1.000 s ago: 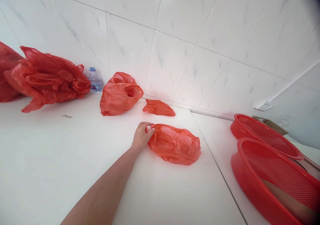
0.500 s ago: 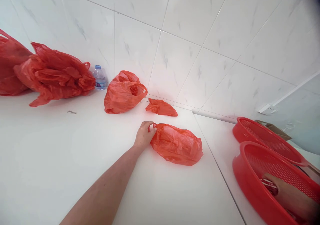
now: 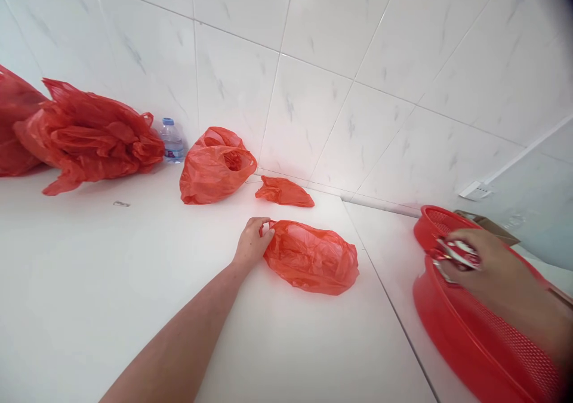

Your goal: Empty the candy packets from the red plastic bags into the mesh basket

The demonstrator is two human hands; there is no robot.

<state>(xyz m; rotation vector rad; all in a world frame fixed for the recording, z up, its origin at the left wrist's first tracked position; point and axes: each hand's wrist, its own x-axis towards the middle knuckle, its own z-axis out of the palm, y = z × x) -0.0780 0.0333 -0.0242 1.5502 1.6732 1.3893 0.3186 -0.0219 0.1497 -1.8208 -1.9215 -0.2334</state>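
While my left hand (image 3: 252,243) is clamping the red bag (image 3: 311,258) by its handle, its length is lying rightward. My right hand (image 3: 474,265) is gripping a crumpled wrapper (image 3: 457,255).

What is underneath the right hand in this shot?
The right hand holds a crumpled red-and-white item above a red mesh basket, with a second basket behind it. The hand covers much of both baskets.

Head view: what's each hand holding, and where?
Left hand grips the red plastic bag by its handle; right hand clutches a crumpled red-and-white item, hold point unclear.
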